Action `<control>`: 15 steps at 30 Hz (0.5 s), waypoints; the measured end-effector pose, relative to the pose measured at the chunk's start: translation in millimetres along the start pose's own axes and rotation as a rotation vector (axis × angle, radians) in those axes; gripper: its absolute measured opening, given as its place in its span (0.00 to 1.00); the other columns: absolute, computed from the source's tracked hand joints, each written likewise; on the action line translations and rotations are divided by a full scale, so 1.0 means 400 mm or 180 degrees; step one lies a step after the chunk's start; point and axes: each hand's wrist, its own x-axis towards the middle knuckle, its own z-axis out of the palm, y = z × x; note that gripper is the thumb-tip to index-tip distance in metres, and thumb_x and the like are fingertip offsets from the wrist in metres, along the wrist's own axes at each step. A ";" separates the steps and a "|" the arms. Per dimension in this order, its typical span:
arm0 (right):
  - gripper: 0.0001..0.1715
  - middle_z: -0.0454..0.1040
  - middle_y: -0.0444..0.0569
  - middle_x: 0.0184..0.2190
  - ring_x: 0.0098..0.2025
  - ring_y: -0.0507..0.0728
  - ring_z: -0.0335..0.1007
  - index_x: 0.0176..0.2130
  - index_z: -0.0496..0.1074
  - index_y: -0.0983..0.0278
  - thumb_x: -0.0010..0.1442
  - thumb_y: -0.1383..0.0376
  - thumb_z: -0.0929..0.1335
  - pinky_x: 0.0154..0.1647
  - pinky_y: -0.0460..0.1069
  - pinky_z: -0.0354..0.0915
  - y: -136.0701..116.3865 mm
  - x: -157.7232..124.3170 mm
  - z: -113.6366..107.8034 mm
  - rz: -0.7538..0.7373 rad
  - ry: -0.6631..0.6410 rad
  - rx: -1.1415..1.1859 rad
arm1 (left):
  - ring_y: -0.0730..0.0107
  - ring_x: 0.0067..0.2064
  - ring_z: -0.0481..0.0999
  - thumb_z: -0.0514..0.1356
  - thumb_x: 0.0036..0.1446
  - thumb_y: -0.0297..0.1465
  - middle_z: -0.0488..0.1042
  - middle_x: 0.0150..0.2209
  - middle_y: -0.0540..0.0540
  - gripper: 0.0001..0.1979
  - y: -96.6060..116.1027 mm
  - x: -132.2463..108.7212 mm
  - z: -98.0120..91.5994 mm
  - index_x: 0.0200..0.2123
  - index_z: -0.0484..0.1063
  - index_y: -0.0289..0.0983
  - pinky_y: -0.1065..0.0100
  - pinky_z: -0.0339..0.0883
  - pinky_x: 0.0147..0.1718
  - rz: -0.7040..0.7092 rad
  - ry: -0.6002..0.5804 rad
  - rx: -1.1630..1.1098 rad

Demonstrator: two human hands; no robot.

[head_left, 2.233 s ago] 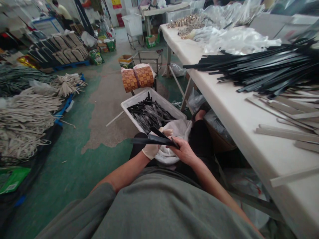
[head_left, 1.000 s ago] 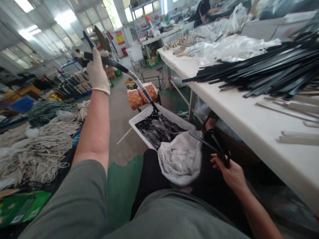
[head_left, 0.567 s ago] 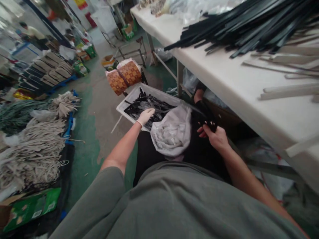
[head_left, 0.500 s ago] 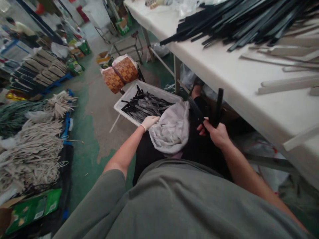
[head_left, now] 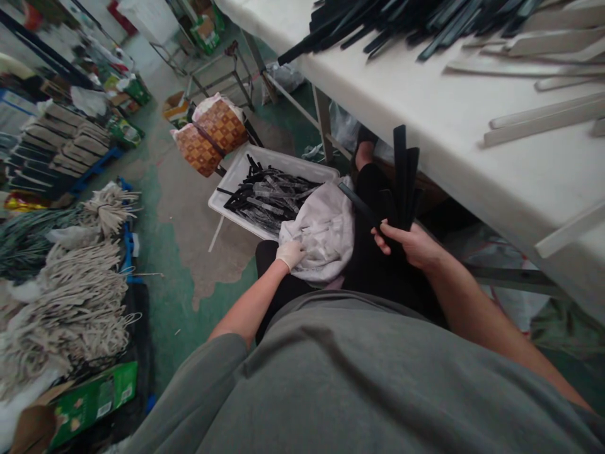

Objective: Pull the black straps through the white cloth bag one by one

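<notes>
My right hand (head_left: 418, 246) is closed round several flat black strips (head_left: 401, 173). Most of them stand up from the fist, while one juts out to the left over my dark-clad leg. My left hand (head_left: 290, 255), in a pale glove, is in the near left side of a whitish cloth bag (head_left: 338, 214) on my lap. Its fingers look curled among small whitish, clear-looking pieces (head_left: 321, 238); what they hold, if anything, is too small to make out. Just beyond the bag, a white plastic bin (head_left: 227, 217) holds many black strips (head_left: 271, 192), some with clear plastic on them.
On the right, a white-topped table (head_left: 425, 107) carries a pile of black strips (head_left: 387, 25) and beige strips (head_left: 548, 116). A chair with a checkered cushion (head_left: 203, 145) stands past the bin. Bundled beige cords (head_left: 70, 309) lie on the left beside a green box (head_left: 97, 403).
My left hand has moved from the bag's far left rim, by the bin, back toward me and into the bag. The strips in my right hand have fanned apart. The view has shifted slightly.
</notes>
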 end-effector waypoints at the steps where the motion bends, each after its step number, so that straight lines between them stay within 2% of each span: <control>1: 0.24 0.69 0.46 0.21 0.18 0.49 0.60 0.30 0.72 0.66 0.49 0.48 0.75 0.16 0.46 0.57 0.000 0.002 0.001 0.0031 0.0012 0.0047 | 0.50 0.46 0.73 0.63 0.52 0.36 0.75 0.34 0.38 0.09 -0.007 -0.016 -0.016 0.24 0.75 0.37 0.59 0.60 0.49 0.0031 0.0097 0.0113; 5: 0.21 0.69 0.46 0.21 0.18 0.48 0.60 0.30 0.73 0.67 0.49 0.51 0.75 0.15 0.44 0.56 -0.003 0.013 0.004 0.0155 0.0061 0.0256 | 0.55 0.42 0.74 0.59 0.58 0.37 0.76 0.33 0.40 0.12 -0.029 -0.067 -0.078 0.28 0.77 0.37 0.62 0.61 0.44 0.0092 0.0387 0.0303; 7: 0.19 0.69 0.46 0.22 0.19 0.47 0.59 0.30 0.73 0.67 0.50 0.54 0.76 0.15 0.43 0.57 -0.005 0.016 0.006 0.0234 0.0076 0.0407 | 0.59 0.40 0.74 0.57 0.60 0.38 0.77 0.34 0.41 0.14 -0.018 -0.080 -0.083 0.32 0.78 0.37 0.64 0.61 0.42 0.0180 0.0459 0.0199; 9: 0.17 0.68 0.45 0.22 0.19 0.46 0.59 0.30 0.73 0.68 0.51 0.57 0.75 0.15 0.41 0.57 -0.006 0.018 0.008 0.0323 0.0059 0.0520 | 0.60 0.39 0.74 0.59 0.60 0.38 0.78 0.36 0.41 0.14 0.017 -0.082 -0.059 0.42 0.79 0.36 0.65 0.61 0.41 0.0389 0.0457 0.0018; 12: 0.13 0.68 0.45 0.21 0.18 0.46 0.59 0.30 0.73 0.68 0.54 0.60 0.74 0.15 0.41 0.58 -0.008 0.015 0.011 0.0420 0.0040 0.0617 | 0.57 0.40 0.75 0.64 0.56 0.34 0.78 0.35 0.41 0.24 0.100 -0.063 0.011 0.56 0.72 0.36 0.64 0.61 0.43 0.0840 0.0280 -0.0145; 13: 0.12 0.68 0.45 0.21 0.18 0.46 0.59 0.30 0.74 0.68 0.54 0.60 0.73 0.15 0.40 0.58 -0.009 0.014 0.011 0.0446 0.0045 0.0649 | 0.55 0.42 0.75 0.65 0.54 0.33 0.78 0.34 0.40 0.25 0.129 -0.053 0.035 0.56 0.72 0.36 0.63 0.61 0.44 0.0930 0.0197 -0.0197; 15: 0.11 0.68 0.45 0.21 0.18 0.46 0.59 0.30 0.74 0.69 0.56 0.62 0.72 0.15 0.40 0.58 -0.009 0.010 0.010 0.0496 0.0077 0.0718 | 0.52 0.44 0.76 0.67 0.51 0.32 0.77 0.33 0.40 0.19 0.177 -0.030 0.071 0.48 0.77 0.35 0.62 0.62 0.45 0.0876 0.0103 -0.0563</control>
